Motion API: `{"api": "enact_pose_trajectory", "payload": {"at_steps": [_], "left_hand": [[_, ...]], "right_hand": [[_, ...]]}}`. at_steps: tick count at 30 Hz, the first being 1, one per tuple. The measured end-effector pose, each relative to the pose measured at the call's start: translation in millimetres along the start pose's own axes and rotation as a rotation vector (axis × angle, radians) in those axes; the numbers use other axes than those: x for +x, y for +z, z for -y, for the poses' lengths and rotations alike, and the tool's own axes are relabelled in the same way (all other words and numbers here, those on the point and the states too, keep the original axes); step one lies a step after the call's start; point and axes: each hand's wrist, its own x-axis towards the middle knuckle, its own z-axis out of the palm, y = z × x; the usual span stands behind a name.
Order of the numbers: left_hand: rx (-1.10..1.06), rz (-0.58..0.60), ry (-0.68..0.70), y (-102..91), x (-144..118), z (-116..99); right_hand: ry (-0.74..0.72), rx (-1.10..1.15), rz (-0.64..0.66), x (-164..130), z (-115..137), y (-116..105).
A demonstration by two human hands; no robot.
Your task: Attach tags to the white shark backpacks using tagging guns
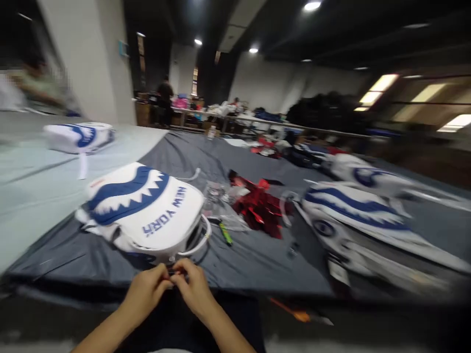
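A white backpack (147, 206) with a blue wavy pattern and "NEW YORK" lettering lies on the grey cloth-covered table (257, 264), its white loop handle (204, 240) toward me. Just below the bag's near end, my left hand (149, 289) and my right hand (193, 289) meet, fingertips pinched close together. Whatever sits between the fingers is too small and too covered to name. A green-and-black cutter (225, 233) rests to the right of the bag.
Red shiny foil pieces (259, 208) and clear plastic (217, 196) lie mid-table. More white-and-blue bags (360, 211) are at right, blurred, and another bag (81, 137) is at left. An orange-handled tool (300, 315) lies below the table edge. People (165, 98) work farther back.
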Motion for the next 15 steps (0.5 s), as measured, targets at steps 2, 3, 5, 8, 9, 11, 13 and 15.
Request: {"api": "enact_pose_trajectory", "payload": {"at_steps": [2, 3, 5, 8, 9, 11, 13, 15], "left_hand": [[-0.053, 0.039, 0.072, 2.6, -0.6, 15.5], [-0.062, 0.056, 0.103, 4.2, 1.5, 24.4], [-0.012, 0.05, 0.072, 7.0, 7.8, 39.6], [0.063, 0.043, 0.033, 7.4, 15.0, 48.6], [0.058, 0.053, 0.057, 6.5, 16.5, 48.6], [0.043, 0.079, 0.116, 4.0, 19.2, 47.7], [0.071, 0.105, 0.133, 1.5, 21.7, 47.9], [0.136, 0.118, 0.108, 0.1, 23.3, 49.8]], "right_hand": [[0.026, 0.033, -0.028, 1.2, 4.4, 2.3], [0.04, 0.04, -0.045, 3.2, 3.9, 2.8], [0.071, 0.047, -0.081, 7.3, -0.3, 3.3], [0.106, 0.091, -0.123, 9.3, -6.6, 5.6], [0.101, 0.102, -0.133, 9.0, -7.7, 6.6], [0.074, 0.108, -0.147, 8.4, -8.9, 8.0], [0.05, 0.094, -0.149, 7.8, -9.5, 8.4], [0.069, 0.106, -0.146, 7.2, -9.6, 8.4]]}}
